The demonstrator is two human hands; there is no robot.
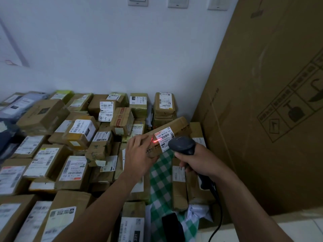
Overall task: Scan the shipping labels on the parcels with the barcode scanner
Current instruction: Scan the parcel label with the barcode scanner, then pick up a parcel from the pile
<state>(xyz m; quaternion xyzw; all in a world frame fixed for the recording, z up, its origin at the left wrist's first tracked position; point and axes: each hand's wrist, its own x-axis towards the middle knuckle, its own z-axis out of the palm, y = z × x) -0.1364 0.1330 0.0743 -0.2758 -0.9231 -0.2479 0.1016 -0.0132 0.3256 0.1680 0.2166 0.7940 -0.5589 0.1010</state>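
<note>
Evidently light and stiff, the long brown cardboard parcel (pixel 167 135), lifted above the pile, is gripped endwise by the left hand (pixel 139 154) while the right hand (pixel 201 163) clasps the dark handheld barcode scanner (pixel 183 145).

Pale tiled floor (pixel 304 229) shows only at my 4 o'clock. A huge flat carton (pixel 262 102) stands on it at 3 o'clock. From 9 to 12 o'clock, piled taped parcels (pixel 52 154) hide whatever carries them.
</note>
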